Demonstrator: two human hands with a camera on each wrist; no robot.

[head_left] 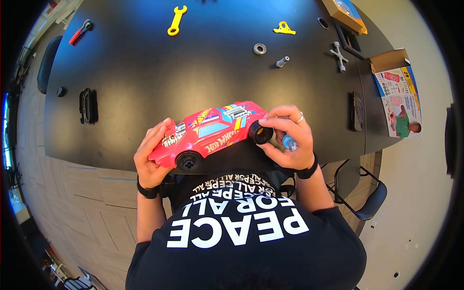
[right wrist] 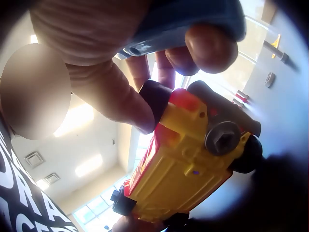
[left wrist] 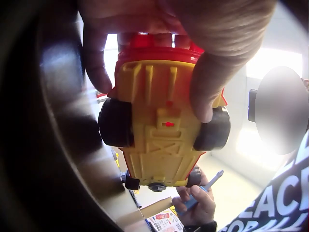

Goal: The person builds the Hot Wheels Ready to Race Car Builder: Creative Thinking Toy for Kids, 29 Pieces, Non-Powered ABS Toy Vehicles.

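A red toy car (head_left: 212, 130) is held up near the table's front edge; its yellow underside (left wrist: 161, 111) faces the left wrist camera. My left hand (head_left: 152, 153) grips one end of the car, fingers and thumb on opposite sides. At the other end, my right hand (head_left: 292, 137) pinches a black wheel (head_left: 261, 132) between thumb and fingers. A blue-handled screwdriver (head_left: 289, 142) lies tucked in the right hand's curled fingers, its shaft showing in the left wrist view. A grey bolt head (right wrist: 223, 138) shows on the car's end in the right wrist view.
On the dark table (head_left: 145, 72) lie a yellow wrench (head_left: 177, 21), a yellow piece (head_left: 284, 28), a grey ring (head_left: 259, 49), a grey socket piece (head_left: 282, 62), a cross wrench (head_left: 339, 57) and a red-handled tool (head_left: 80, 32). An opened box (head_left: 397, 96) is at the right.
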